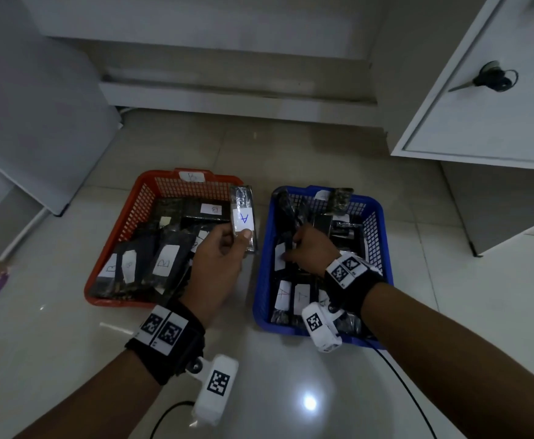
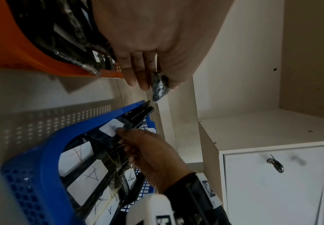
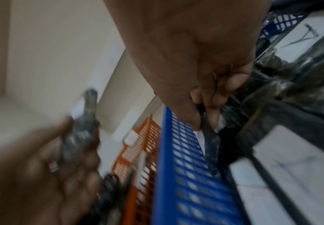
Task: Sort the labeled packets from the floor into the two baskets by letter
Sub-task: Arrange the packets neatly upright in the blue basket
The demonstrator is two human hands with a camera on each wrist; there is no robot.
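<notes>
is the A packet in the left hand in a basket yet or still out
Out. The left hand pinches the A packet upright in the air, over the gap between the orange basket and the blue basket.

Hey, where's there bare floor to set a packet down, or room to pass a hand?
Bare tile runs in the strip between the red basket and blue basket, in front of both, and behind them toward the white ledge. Both baskets are crowded with packets; the right hand already works inside the blue one.

Left hand [image 1: 219, 261] is raised, thumb and fingers pinching a packet [image 1: 243, 217] upright. Right hand [image 1: 313, 248] reaches down, fingertips pinching another packet [image 3: 210, 146], both forearms extended forward.
</notes>
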